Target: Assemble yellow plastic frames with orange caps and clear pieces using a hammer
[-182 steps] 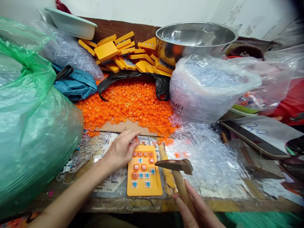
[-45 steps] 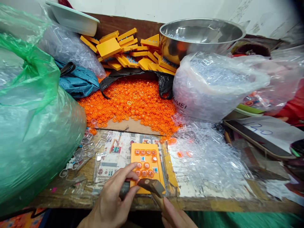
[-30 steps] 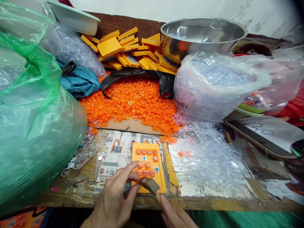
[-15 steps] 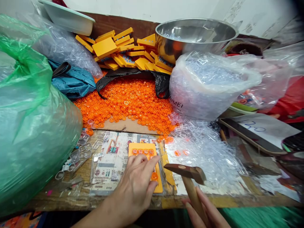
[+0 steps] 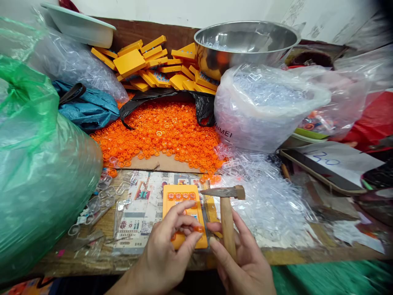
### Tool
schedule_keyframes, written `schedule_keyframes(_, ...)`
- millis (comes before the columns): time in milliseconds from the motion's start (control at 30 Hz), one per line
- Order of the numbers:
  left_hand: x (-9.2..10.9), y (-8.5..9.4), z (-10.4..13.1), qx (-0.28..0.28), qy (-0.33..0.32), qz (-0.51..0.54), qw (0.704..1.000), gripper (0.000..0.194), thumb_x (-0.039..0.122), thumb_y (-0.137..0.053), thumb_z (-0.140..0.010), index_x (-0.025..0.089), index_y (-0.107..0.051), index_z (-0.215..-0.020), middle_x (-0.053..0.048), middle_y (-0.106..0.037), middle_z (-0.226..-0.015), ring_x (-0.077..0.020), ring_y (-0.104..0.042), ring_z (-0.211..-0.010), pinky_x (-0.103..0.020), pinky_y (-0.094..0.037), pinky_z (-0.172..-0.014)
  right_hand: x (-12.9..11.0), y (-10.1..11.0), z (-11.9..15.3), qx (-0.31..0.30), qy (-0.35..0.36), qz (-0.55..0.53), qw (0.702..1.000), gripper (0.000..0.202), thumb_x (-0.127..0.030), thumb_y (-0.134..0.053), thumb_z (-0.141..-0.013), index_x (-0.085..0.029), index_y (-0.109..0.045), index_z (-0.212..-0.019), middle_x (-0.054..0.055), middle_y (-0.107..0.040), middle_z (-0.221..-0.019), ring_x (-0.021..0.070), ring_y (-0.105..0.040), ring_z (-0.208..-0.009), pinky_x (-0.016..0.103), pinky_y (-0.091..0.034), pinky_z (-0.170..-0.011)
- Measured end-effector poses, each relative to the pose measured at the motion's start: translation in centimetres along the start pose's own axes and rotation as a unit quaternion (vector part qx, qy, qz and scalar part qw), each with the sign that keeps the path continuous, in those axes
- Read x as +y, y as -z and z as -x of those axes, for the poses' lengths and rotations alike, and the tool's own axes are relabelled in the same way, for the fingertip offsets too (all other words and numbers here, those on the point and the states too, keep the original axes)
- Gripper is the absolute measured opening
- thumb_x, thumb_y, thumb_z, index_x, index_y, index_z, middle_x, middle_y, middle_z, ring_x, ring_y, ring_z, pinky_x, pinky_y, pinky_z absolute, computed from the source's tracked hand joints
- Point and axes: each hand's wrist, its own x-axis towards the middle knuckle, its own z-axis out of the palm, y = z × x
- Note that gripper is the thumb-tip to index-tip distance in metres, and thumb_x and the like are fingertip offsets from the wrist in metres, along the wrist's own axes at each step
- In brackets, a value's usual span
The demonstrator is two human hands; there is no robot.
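My left hand [image 5: 170,241] is curled above a yellow plastic panel [image 5: 167,205] fitted with a row of orange clear caps [image 5: 181,196]. Its thumb and fingertips close around one small orange cap [image 5: 199,229] at the panel's right side; how firmly is hard to see. In my right hand [image 5: 242,254] is a hammer [image 5: 227,217], its wooden handle upright between the fingers and its metal head pointing left over the panel's right edge. My right fingertips are beside the panel. Part of the panel is hidden under my left hand.
Loose orange caps [image 5: 147,131] are heaped behind the panel, with yellow panels [image 5: 130,63] stacked beyond. Clear plastic pieces [image 5: 260,200] and a full white bag [image 5: 264,110] lie right, near a phone [image 5: 319,170]. A large green bag [image 5: 49,184] stands left; a steel bowl [image 5: 245,39] sits behind.
My right hand has come left and up with the hammer, its head now level and nearer the panel. My left hand has drawn back slightly, fingers curling around the orange cap.
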Motion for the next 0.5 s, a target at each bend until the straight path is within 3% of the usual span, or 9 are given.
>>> schedule_keyframes(67,0.6,0.4,-0.2,-0.035,0.066,0.065,0.995,0.034,0.011,-0.058,-0.086,0.026,-0.055,-0.116,0.0,-0.074,-0.087,-0.0135,-0.072,-0.079,-0.024,-0.061,-0.075,-0.4,-0.8,-0.2,-0.029,-0.013,-0.014,0.999,0.08,-0.036,-0.079,-0.071,-0.028,-0.04,-0.14,0.001,-0.073,-0.093,0.0195,-0.071,-0.092,0.029,-0.057,-0.082)
schedule_keyframes(100,0.9,0.6,-0.3,-0.059,0.07,0.065,0.994,0.027,0.011,-0.059,-0.085,0.024,-0.06,-0.109,-0.001,-0.075,-0.087,-0.0142,-0.072,-0.08,-0.024,-0.061,-0.076,-0.6,-1.0,-0.2,-0.04,-0.02,-0.014,0.999,0.08,-0.036,-0.079,-0.071,-0.026,-0.039,-0.14,0.002,-0.073,-0.092,0.0197,-0.071,-0.089,0.028,-0.058,-0.078)
schedule_keyframes(167,1.6,1.0,-0.5,-0.081,0.018,0.007,0.996,0.019,0.008,-0.059,-0.085,0.022,-0.068,-0.095,-0.003,-0.074,-0.086,-0.0148,-0.071,-0.078,-0.024,-0.06,-0.074,-0.7,-1.2,-0.2,-0.047,-0.034,-0.005,0.998,0.082,-0.035,-0.08,-0.07,-0.024,-0.04,-0.14,0.001,-0.072,-0.087,0.0175,-0.071,-0.08,0.024,-0.058,-0.067)
schedule_keyframes(267,2.0,1.0,-0.3,-0.055,-0.082,-0.077,0.992,0.018,0.008,-0.057,-0.086,0.019,-0.071,-0.086,-0.006,-0.068,-0.08,-0.0139,-0.068,-0.073,-0.02,-0.059,-0.066,-0.5,-1.2,-0.1,-0.034,-0.047,-0.002,0.998,0.082,-0.033,-0.082,-0.068,-0.023,-0.042,-0.139,-0.003,-0.069,-0.075,0.0129,-0.068,-0.068,0.02,-0.056,-0.063)
schedule_keyframes(333,1.7,0.8,0.2,-0.028,-0.128,-0.096,0.987,0.019,0.007,-0.057,-0.086,0.019,-0.069,-0.093,-0.006,-0.068,-0.082,-0.0131,-0.069,-0.074,-0.018,-0.058,-0.066,0.0,-1.2,0.1,-0.032,-0.04,-0.015,0.999,0.079,-0.034,-0.082,-0.068,-0.023,-0.044,-0.137,-0.004,-0.068,-0.071,0.0129,-0.067,-0.066,0.022,-0.057,-0.066)
schedule_keyframes(433,0.7,0.5,1.1,0.007,-0.219,-0.143,0.965,0.04,0.002,-0.058,-0.084,0.019,-0.056,-0.12,-0.005,-0.072,-0.095,-0.0126,-0.07,-0.085,-0.017,-0.057,-0.079,0.8,-1.2,0.4,-0.038,-0.018,-0.027,0.999,0.072,-0.036,-0.08,-0.07,-0.026,-0.048,-0.134,-0.003,-0.067,-0.071,0.0137,-0.067,-0.066,0.024,-0.058,-0.066)
schedule_keyframes(500,0.0,0.7,1.2,0.004,-0.225,-0.172,0.959,0.051,0.003,-0.058,-0.084,0.02,-0.047,-0.131,-0.005,-0.073,-0.101,-0.012,-0.07,-0.089,-0.017,-0.055,-0.084,1.0,-0.7,0.7,-0.038,0.0,-0.001,0.999,0.069,-0.036,-0.077,-0.073,-0.027,-0.049,-0.135,-0.002,-0.069,-0.074,0.0139,-0.068,-0.069,0.023,-0.058,-0.069)
